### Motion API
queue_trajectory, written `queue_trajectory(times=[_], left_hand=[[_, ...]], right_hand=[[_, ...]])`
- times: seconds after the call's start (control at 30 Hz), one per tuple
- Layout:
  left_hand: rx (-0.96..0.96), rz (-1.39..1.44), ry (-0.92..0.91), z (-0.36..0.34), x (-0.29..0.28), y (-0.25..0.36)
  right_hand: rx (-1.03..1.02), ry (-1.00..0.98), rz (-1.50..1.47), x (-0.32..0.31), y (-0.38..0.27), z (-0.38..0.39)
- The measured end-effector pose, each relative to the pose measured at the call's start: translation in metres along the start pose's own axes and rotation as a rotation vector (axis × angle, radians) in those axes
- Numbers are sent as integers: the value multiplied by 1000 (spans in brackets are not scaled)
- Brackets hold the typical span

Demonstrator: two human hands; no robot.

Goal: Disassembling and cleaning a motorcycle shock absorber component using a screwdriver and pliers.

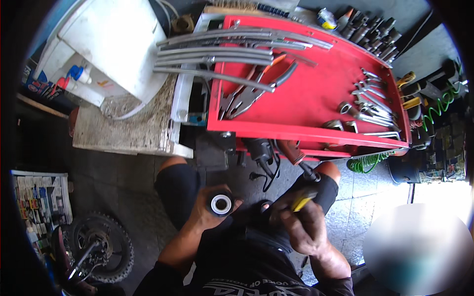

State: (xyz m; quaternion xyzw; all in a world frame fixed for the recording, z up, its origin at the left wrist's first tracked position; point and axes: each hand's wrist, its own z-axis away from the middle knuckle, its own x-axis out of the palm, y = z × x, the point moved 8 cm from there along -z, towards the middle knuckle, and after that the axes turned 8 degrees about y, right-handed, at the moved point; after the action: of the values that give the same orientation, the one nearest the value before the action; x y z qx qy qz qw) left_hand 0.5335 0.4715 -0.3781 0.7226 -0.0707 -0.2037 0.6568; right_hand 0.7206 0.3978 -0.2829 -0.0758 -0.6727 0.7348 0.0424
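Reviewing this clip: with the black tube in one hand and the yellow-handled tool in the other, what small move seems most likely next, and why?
Probably bringing the yellow-handled tool across to the open end of the black cylindrical part. The left hand holds that part end-up, its white ring and bore showing, while the right hand grips the tool beside it, apart from it. What the tool's tip is cannot be told.
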Motion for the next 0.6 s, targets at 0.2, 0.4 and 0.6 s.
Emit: queue_trajectory(times=[0.2, 0.4, 0.6], left_hand=[[130, -27, 73, -5, -4, 14], [165, -138, 226, 5, -21, 11], [119, -182, 264, 21, -39, 8]], right_hand=[[-56, 84, 200, -15, -26, -16], [-242, 567, 183, -103, -108, -36], [-478, 931, 718, -217, -175, -85]])
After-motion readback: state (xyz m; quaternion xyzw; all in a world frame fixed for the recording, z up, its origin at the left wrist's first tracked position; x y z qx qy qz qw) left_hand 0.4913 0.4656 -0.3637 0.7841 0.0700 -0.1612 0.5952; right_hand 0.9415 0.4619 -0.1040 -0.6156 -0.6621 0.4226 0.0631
